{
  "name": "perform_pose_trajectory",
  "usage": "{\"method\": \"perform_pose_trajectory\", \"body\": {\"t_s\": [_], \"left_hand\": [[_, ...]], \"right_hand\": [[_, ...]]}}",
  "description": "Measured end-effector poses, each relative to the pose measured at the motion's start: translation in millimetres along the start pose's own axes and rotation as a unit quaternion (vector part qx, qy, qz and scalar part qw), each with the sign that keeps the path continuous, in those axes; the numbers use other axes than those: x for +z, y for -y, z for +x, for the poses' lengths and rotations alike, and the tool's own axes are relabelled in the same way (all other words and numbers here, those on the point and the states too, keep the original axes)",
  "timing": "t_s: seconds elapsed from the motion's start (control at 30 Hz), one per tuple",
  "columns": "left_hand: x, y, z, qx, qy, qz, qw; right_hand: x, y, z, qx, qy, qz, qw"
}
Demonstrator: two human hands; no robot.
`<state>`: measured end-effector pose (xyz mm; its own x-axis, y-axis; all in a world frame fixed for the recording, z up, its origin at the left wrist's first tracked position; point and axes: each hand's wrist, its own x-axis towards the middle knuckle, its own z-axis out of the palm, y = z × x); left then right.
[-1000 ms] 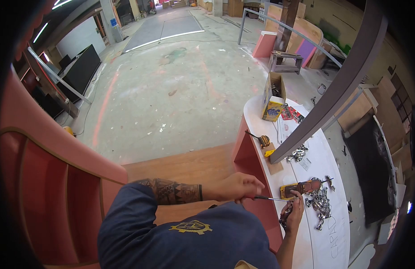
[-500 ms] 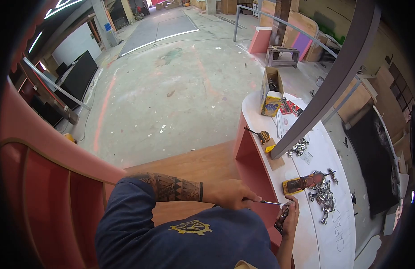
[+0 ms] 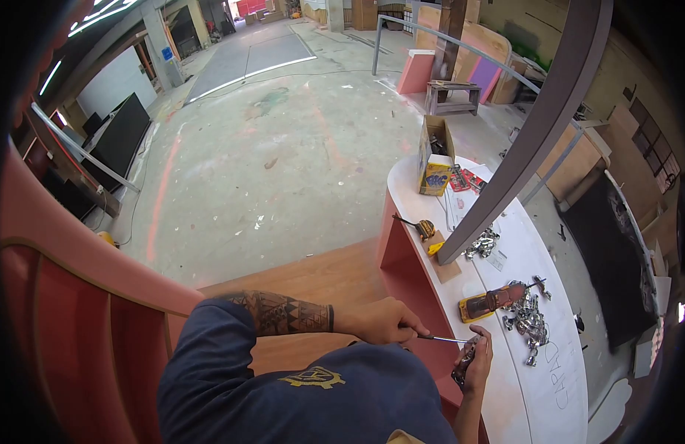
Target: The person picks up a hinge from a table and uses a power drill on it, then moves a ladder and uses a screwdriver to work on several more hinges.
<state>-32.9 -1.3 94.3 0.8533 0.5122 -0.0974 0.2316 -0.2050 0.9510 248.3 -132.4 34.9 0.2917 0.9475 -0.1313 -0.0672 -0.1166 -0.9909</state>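
Observation:
My left hand (image 3: 383,320), at the end of a tattooed forearm, is closed around the handle of a screwdriver (image 3: 448,340). Its shaft points right, its tip at the fingers of my right hand (image 3: 476,361). That hand is wrapped round a small dark and shiny metal piece (image 3: 465,364), partly hidden by the fingers. Beside it on the white curved top (image 3: 505,374) lies a yellow and dark red power drill (image 3: 490,302). A pile of shiny metal hinges (image 3: 530,322) is just right of the drill.
A grey post (image 3: 531,140) slants up from the top. Near it are a tape measure (image 3: 424,228), an open yellow box (image 3: 436,159), red packs (image 3: 467,179) and more metal pieces (image 3: 482,244). Pink shelving (image 3: 83,325) stands at left.
The view has shifted slightly, so the counter and room appear farther left. Both hands keep hold of their things, and the screwdriver shaft looks a little more level.

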Motion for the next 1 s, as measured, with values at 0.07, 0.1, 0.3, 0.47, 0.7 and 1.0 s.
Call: {"method": "perform_pose_trajectory", "body": {"t_s": [0.07,0.1,0.3,0.47,0.7,1.0], "left_hand": [[1,-12,-7,-0.001,0.001,0.041,0.999],[-1,-21,-8,-0.002,0.002,0.081,0.997],[-5,-19,-4,-0.014,0.010,0.099,0.995],[-8,-7,5,0.028,-0.003,0.084,0.996],[5,14,9,0.089,-0.011,0.276,0.957],[-4,-7,24,0.003,0.056,0.158,0.986]], "right_hand": [[-1,0,1,0.009,-0.003,0.004,1.000],[-1,1,1,0.018,-0.007,0.008,1.000],[0,2,2,0.023,-0.013,0.019,0.999],[3,11,2,0.022,-0.013,0.038,0.999],[-4,-6,6,0.112,0.004,0.128,0.985],[-6,-17,0,0.103,-0.049,0.076,0.991]]}}
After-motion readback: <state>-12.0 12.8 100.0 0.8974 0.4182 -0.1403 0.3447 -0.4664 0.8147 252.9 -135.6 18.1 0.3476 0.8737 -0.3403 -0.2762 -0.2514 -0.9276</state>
